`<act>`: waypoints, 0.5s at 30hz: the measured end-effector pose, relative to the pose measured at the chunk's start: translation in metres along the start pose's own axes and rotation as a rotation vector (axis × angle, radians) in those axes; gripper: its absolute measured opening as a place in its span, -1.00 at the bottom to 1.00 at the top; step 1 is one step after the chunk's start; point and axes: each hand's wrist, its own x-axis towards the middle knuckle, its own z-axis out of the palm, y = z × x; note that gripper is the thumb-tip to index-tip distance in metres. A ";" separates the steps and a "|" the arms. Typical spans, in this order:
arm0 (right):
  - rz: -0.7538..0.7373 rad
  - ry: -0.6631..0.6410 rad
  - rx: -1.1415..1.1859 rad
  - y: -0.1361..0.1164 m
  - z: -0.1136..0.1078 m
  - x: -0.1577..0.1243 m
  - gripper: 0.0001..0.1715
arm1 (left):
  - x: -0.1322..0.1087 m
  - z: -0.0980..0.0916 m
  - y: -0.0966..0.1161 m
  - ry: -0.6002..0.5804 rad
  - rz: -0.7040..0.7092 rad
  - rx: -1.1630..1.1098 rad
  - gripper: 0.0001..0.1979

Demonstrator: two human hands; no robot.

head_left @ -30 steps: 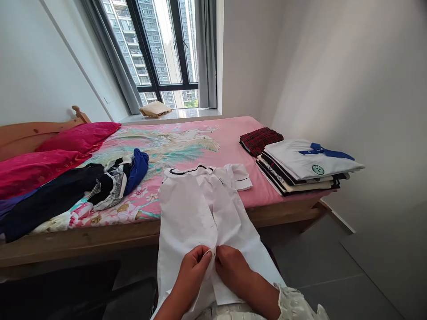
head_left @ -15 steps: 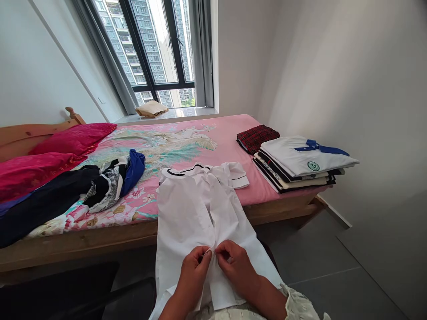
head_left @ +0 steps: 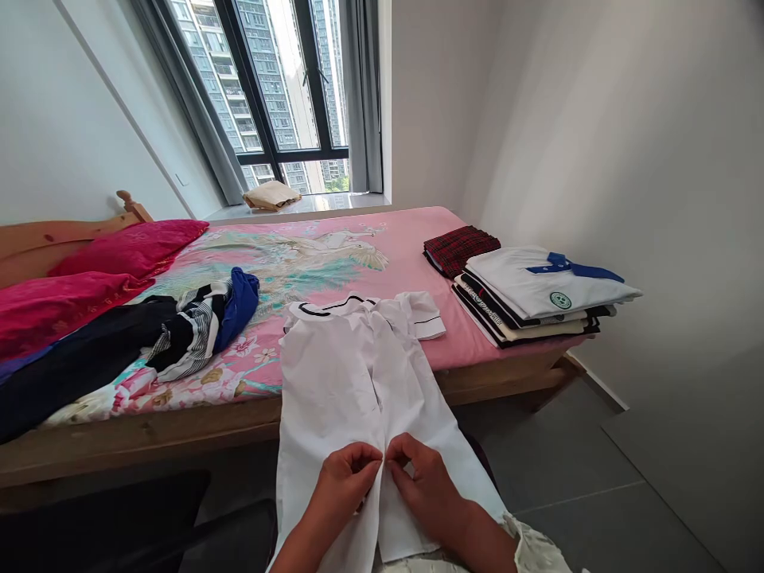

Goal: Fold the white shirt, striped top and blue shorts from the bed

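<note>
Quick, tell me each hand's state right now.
Left hand: closed, pinching the white shirt at its front opening.
Right hand: closed, pinching the same shirt's other edge.

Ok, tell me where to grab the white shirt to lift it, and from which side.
Probably both shoulders, beside the black-trimmed collar, reaching from the near bed edge: the white shirt lies front up, collar farthest away, hem hanging off the bed, where the left hand and right hand pinch its front edges.

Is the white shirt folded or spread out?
Spread out: the white shirt drapes full-length off the bed; left hand and right hand pinch its front.
</note>
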 end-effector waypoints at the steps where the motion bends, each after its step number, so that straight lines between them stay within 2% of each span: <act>1: -0.013 -0.001 -0.014 0.001 0.000 -0.001 -0.91 | 0.000 0.001 -0.001 0.016 0.015 0.013 -0.72; 9: -0.101 0.026 -0.102 0.010 0.002 -0.001 -0.87 | -0.008 0.002 0.013 0.075 0.191 0.224 -0.82; 12: -0.049 0.014 -0.067 0.009 0.002 0.000 -0.88 | -0.007 0.003 0.012 0.127 0.271 0.331 -0.86; 15: 0.067 0.009 0.010 0.006 0.001 0.001 -0.93 | -0.003 0.007 0.004 0.162 0.298 0.437 -0.88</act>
